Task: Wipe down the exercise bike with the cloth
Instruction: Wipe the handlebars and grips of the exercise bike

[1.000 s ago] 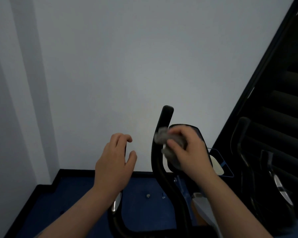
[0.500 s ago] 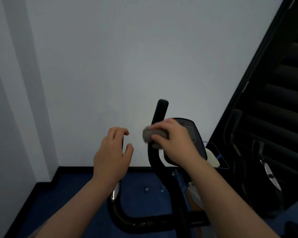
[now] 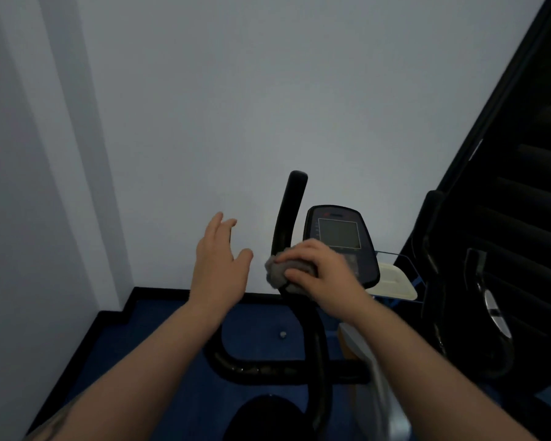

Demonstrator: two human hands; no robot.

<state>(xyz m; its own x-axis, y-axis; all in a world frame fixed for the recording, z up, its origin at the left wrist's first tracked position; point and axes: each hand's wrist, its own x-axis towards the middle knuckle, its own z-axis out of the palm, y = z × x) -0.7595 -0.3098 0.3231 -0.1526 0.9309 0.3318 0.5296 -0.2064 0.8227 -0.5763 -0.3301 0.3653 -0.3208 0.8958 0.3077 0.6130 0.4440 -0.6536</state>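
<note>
Right hand gripping cloth around upright handlebar of exercise bike; left hand spread, free. Best wrapped fully, drawn downward with steady pressure, console left clear.

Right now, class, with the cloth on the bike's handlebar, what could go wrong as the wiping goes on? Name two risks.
1. The right hand grips the grey cloth on the handlebar right beside the console; a wide stroke might press its buttons.
2. The left hand hangs open, steadying nothing, so a hard rub could perhaps rock the bike.
</note>
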